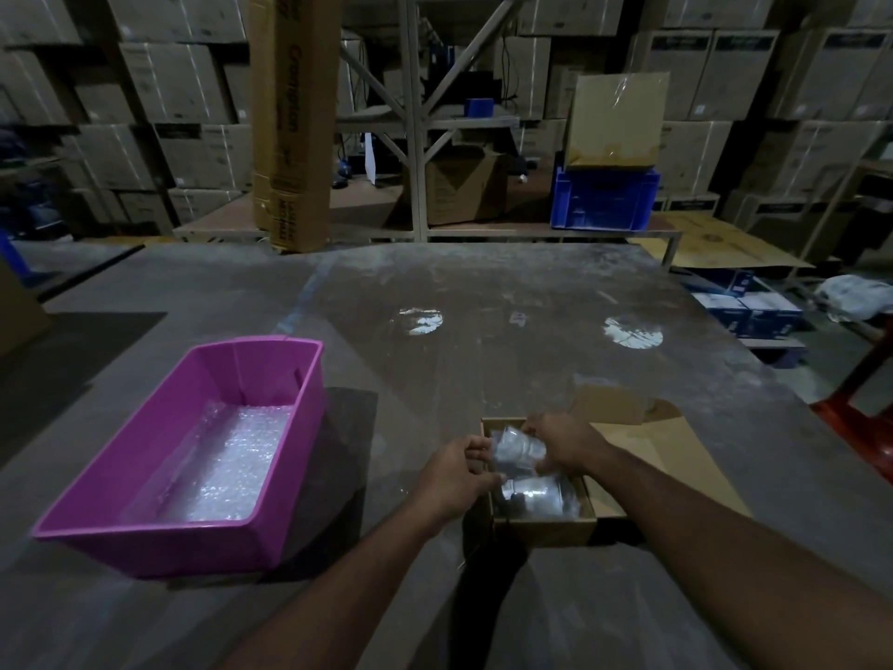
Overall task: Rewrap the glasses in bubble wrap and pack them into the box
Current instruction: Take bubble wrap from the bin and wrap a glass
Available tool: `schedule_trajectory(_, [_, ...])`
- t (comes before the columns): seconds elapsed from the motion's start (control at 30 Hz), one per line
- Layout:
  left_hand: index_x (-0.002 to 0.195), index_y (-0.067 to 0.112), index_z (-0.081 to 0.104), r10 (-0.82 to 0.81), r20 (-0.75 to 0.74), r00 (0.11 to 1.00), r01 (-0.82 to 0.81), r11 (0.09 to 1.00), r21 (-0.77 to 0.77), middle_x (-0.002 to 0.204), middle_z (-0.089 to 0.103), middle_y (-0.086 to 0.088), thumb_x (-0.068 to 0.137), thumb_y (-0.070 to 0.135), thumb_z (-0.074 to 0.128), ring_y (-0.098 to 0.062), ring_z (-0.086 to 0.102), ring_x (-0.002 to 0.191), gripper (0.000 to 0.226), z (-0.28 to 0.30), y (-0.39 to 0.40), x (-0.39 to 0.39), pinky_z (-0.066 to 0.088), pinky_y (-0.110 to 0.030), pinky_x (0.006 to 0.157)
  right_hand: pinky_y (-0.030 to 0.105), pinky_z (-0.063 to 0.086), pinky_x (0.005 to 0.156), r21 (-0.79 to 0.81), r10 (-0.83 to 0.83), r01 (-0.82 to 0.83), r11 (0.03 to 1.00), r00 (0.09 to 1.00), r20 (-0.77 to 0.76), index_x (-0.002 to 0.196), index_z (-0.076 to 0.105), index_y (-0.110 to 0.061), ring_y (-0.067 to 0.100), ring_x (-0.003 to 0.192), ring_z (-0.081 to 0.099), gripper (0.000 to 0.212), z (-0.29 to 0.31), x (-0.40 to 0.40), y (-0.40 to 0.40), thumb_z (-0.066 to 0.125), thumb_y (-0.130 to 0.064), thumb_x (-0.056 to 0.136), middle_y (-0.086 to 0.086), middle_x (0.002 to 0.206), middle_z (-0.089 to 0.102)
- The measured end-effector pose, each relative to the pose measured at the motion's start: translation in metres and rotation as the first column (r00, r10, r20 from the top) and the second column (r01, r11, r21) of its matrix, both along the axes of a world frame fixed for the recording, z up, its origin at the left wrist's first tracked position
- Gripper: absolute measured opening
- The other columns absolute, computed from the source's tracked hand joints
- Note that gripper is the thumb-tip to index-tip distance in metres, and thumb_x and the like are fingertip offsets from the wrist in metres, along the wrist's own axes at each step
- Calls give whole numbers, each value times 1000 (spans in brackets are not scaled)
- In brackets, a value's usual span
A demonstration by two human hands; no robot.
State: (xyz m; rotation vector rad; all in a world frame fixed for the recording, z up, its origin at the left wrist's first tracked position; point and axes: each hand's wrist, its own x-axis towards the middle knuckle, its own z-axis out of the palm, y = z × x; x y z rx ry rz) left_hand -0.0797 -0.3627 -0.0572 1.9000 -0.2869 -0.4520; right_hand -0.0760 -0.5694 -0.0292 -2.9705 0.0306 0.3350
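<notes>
While both hands work over the small cardboard box, they hold one wrapped glass between them, just above the box's far half. The left hand pinches the bundle's left end with curled fingers, and the right hand curls around its right end, so the two hands sit close together, clamped on the same bundle. Inside the box, nearer the person than the held bundle, lies a second wrapped glass on its side. The box's open flap spreads flat to the right of the box. Well to the left of the box sits a pink tub, with a sheet of bubble wrap lying on its bottom. Box and tub both rest on a dusty grey table. Beyond the box, far behind the table, stand stacked cartons and a blue crate.
</notes>
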Motion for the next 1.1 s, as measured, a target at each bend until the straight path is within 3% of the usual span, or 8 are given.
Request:
schedule_trajectory(0.1, [119,25,65,-27,47,999,24,997,80,108,69,7,80,19,84,-10,68,95,43,-3,3,-1,62,-36,84,32,52,88,-27,23,-23,999,1000,-5,133,58,-24,19,109,62,61,-1,2,1,81,-26,77,0,124,66])
schedule_trajectory(0.3, [109,24,73,-102,141,985,70,974,216,99,73,3,83,23,80,-16,70,90,26,-3,4,-7,59,-35,83,31,52,82,-53,55,-58,997,996,-64,127,63,-23,19,103,63,51,-5,6,2,80,-25,79,0,117,68])
schedule_trajectory(0.47, [102,33,74,-96,118,988,72,979,193,93,74,7,79,29,82,-8,65,76,25,-6,4,-8,60,-40,84,35,55,86,23,25,-24,999,999,-35,123,62,-19,18,99,63,46,0,11,0,80,-21,80,1,114,68])
schedule_trajectory(0.67, [101,33,75,-93,84,992,81,987,140,84,72,10,80,25,82,-4,63,71,24,-5,7,-7,57,-30,75,33,57,82,97,-17,12,995,999,46,106,72,-22,13,91,65,29,-2,10,0,81,-17,79,-3,104,72])
schedule_trajectory(0.8, [91,34,71,-101,61,993,94,991,98,83,73,8,83,17,79,-4,65,71,20,3,12,-10,57,-30,75,32,55,82,82,-11,8,997,999,35,110,71,-22,13,92,65,31,1,8,1,80,-18,80,-2,108,73])
schedule_trajectory(0.9, [101,25,72,-79,79,994,74,996,54,83,71,8,89,13,74,1,64,69,18,12,24,-9,53,-23,71,33,54,84,16,7,-8,1000,997,83,119,67,-22,18,101,65,38,9,4,11,79,-27,83,-1,115,70])
schedule_trajectory(1.0, [110,12,71,10,157,988,-12,1000,12,79,66,10,92,12,72,12,56,60,18,24,44,-7,47,-11,66,36,53,91,25,73,-79,997,980,187,127,65,-25,19,111,64,41,24,2,38,74,-29,87,-2,124,69])
schedule_trajectory(1.1, [102,14,73,134,228,964,-125,991,-54,80,68,7,93,14,71,8,58,63,10,40,71,-3,50,-16,66,36,51,95,71,148,-174,982,950,275,128,65,-28,17,115,61,39,42,3,79,70,-26,90,-3,126,66])
